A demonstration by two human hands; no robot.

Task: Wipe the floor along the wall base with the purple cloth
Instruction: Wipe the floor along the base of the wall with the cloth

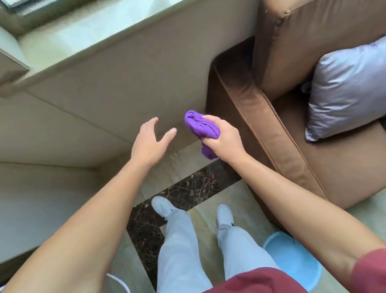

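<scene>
Wiping not yet begun: right hand [224, 137] fingers clench the bunched purple cloth [201, 128] mid-frame, left hand [149, 141] spread empty; next, lower the cloth to the floor [166, 171] at the wall base [123, 156]

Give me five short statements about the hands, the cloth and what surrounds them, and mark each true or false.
1. The right hand grips the bunched purple cloth. True.
2. The left hand holds a spray bottle. False: it is open and holds nothing.
3. A silver-grey cushion lies on the brown sofa. True.
4. A red basin stands by the person's right leg. False: the basin is light blue.
5. The cloth is spread flat on the floor. False: it is wadded up in the hand, in front of the wall base.
</scene>
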